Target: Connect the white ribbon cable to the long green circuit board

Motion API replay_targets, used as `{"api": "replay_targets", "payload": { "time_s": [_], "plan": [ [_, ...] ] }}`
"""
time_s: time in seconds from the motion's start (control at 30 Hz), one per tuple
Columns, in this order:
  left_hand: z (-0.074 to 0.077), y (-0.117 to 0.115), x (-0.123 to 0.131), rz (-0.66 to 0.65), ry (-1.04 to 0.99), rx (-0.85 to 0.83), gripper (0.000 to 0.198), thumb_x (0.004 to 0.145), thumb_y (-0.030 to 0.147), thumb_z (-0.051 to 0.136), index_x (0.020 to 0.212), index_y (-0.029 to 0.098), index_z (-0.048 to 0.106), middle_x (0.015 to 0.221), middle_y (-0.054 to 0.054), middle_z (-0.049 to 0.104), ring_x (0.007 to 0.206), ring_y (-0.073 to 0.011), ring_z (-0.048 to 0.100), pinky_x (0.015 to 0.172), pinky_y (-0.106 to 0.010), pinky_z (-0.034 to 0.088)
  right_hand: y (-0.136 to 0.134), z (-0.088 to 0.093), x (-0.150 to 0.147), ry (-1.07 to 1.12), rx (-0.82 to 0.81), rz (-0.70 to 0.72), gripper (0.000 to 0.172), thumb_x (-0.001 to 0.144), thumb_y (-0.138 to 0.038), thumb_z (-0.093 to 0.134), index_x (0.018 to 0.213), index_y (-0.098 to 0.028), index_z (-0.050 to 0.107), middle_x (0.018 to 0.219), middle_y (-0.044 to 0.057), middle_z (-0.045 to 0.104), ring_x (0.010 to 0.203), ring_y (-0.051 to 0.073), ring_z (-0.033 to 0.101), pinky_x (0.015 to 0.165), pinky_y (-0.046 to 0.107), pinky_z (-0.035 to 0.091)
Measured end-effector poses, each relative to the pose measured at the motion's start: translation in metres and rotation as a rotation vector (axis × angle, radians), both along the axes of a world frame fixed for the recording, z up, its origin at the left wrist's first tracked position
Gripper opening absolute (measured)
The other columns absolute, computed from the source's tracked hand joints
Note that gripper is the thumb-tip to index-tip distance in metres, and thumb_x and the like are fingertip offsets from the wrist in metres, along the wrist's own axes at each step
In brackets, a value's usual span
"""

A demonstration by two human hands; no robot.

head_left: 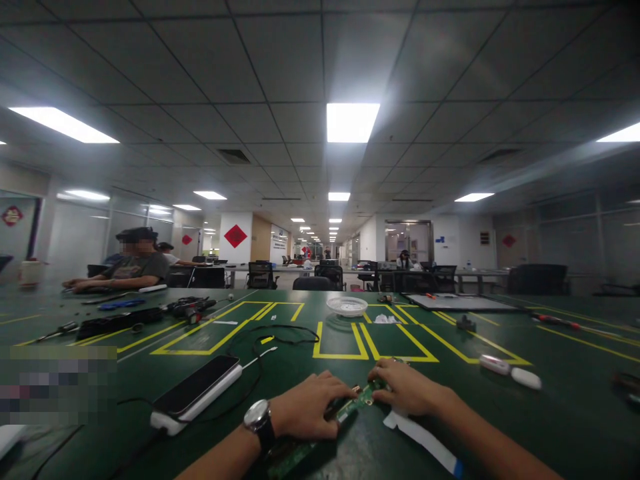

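A long, narrow green circuit board [346, 412] lies slantwise near the table's front edge. Across it rests my left hand [315, 405], with a watch [257, 417] at the wrist; thumb and fingers close on the board's two sides. My right hand [407, 387] has its fingers bent around the far end of the board, where small metal-coloured parts show. Whether that end is a separate piece, I cannot tell. Below my right hand, a flat white ribbon cable [425, 441] with a blue tip trails toward me. My fingers partly hide the board.
To the left, a phone [200, 383] rests on a white power strip [205, 400] with a black cable. A white basket [347, 307] stands ahead. Tools [187, 310] lie far left, a white case [526, 379] right. Another person [135, 263] sits at the left.
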State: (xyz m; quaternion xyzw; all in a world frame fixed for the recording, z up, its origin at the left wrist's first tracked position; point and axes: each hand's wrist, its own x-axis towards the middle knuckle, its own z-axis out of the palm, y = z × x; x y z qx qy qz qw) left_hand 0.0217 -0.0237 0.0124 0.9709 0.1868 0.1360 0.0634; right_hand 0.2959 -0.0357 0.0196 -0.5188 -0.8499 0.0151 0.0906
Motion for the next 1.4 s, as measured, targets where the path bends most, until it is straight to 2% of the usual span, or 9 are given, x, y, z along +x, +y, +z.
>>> {"api": "replay_targets", "payload": {
  "time_s": [0.13, 0.33, 0.53, 0.63, 0.8, 1.07, 1.4],
  "plan": [
    [-0.002, 0.003, -0.003, 0.016, 0.012, 0.014, 0.058, 0.08, 0.029, 0.063, 0.136, 0.031, 0.05, 0.127, -0.002, 0.061, 0.114, -0.025, 0.053, 0.099, -0.037, 0.043, -0.001, -0.003, -0.005, -0.031, 0.063, -0.046, 0.038, 0.092, -0.047, 0.048, 0.116, -0.022, 0.066, 0.113, 0.012, 0.062, 0.107, 0.029, 0.057, 0.094, 0.042, 0.042],
    [-0.003, 0.008, -0.007, 0.061, -0.058, 0.028, 0.041, 0.09, 0.031, 0.057, 0.131, 0.03, 0.054, 0.126, -0.002, 0.061, 0.117, -0.0233, 0.052, 0.101, -0.036, 0.04, -0.001, -0.022, -0.017, -0.022, 0.173, -0.103, 0.043, 0.099, -0.048, 0.034, 0.118, -0.022, 0.062, 0.116, 0.012, 0.06, 0.11, 0.03, 0.055, 0.096, 0.045, 0.041],
    [-0.001, 0.01, -0.008, 0.101, -0.156, 0.052, 0.033, 0.096, 0.035, 0.052, 0.128, 0.028, 0.055, 0.128, -0.003, 0.06, 0.12, -0.0223, 0.051, 0.105, -0.037, 0.037, 0.012, -0.03, -0.017, -0.051, 0.201, -0.351, 0.042, 0.1, -0.042, 0.033, 0.125, -0.02, 0.057, 0.125, 0.016, 0.058, 0.117, 0.033, 0.052, 0.095, 0.048, 0.041],
    [-0.001, 0.01, -0.007, 0.13, -0.176, 0.067, 0.033, 0.098, 0.037, 0.05, 0.128, 0.027, 0.055, 0.127, -0.004, 0.06, 0.119, -0.0227, 0.052, 0.104, -0.037, 0.038, 0.015, -0.031, -0.015, -0.053, 0.216, -0.405, 0.042, 0.1, -0.04, 0.033, 0.127, -0.017, 0.055, 0.126, 0.018, 0.057, 0.118, 0.033, 0.052, 0.094, 0.047, 0.042],
    [-0.005, 0.013, -0.007, 0.156, -0.102, 0.091, 0.033, 0.098, 0.04, 0.047, 0.128, 0.028, 0.056, 0.124, -0.004, 0.062, 0.116, -0.0232, 0.055, 0.099, -0.037, 0.041, 0.017, -0.033, -0.014, -0.059, 0.209, -0.386, 0.041, 0.1, -0.039, 0.031, 0.115, -0.014, 0.061, 0.122, 0.019, 0.057, 0.113, 0.033, 0.055, 0.093, 0.046, 0.043],
    [-0.006, 0.013, -0.009, 0.148, -0.049, 0.059, 0.035, 0.099, 0.046, 0.044, 0.129, 0.03, 0.055, 0.124, -0.004, 0.061, 0.115, -0.0233, 0.055, 0.097, -0.037, 0.041, 0.011, -0.035, -0.007, -0.018, 0.165, -0.298, 0.043, 0.1, -0.044, 0.032, 0.111, -0.015, 0.061, 0.122, 0.018, 0.058, 0.113, 0.033, 0.053, 0.096, 0.047, 0.04],
    [-0.004, 0.012, -0.009, 0.153, -0.057, 0.064, 0.036, 0.1, 0.046, 0.042, 0.128, 0.029, 0.056, 0.121, -0.004, 0.063, 0.112, -0.0229, 0.056, 0.096, -0.036, 0.041, 0.011, -0.018, 0.006, 0.024, 0.064, -0.172, 0.042, 0.101, -0.038, 0.026, 0.108, -0.016, 0.062, 0.109, 0.014, 0.062, 0.103, 0.026, 0.058, 0.095, 0.04, 0.042]
  ]
}}
